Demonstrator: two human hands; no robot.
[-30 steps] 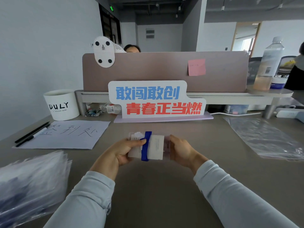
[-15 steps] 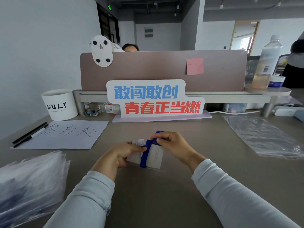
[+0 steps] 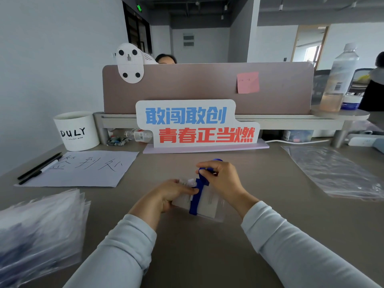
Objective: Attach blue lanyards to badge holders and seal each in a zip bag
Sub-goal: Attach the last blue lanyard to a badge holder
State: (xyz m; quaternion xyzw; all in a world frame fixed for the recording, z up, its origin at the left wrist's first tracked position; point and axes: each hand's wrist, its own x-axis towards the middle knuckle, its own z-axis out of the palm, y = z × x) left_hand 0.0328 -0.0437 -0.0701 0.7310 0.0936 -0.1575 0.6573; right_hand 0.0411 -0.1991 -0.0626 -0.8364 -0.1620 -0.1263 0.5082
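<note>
A band of bare desk (image 3: 259,175) runs between the slogan sign (image 3: 197,123) and our hands. Straight in front of the sign, our left hand (image 3: 168,194) gripping the badge holder (image 3: 207,202) and our right hand (image 3: 222,177) pinching the blue lanyard (image 3: 196,200) block the middle. Left of the sign lie a sheet of paper (image 3: 83,169), two pens (image 3: 39,168) and a white cup (image 3: 76,132). Nearer us on that side sits a stack of bags (image 3: 37,225). Right of the sign, loose clear bags (image 3: 336,173) cover the desk.
</note>
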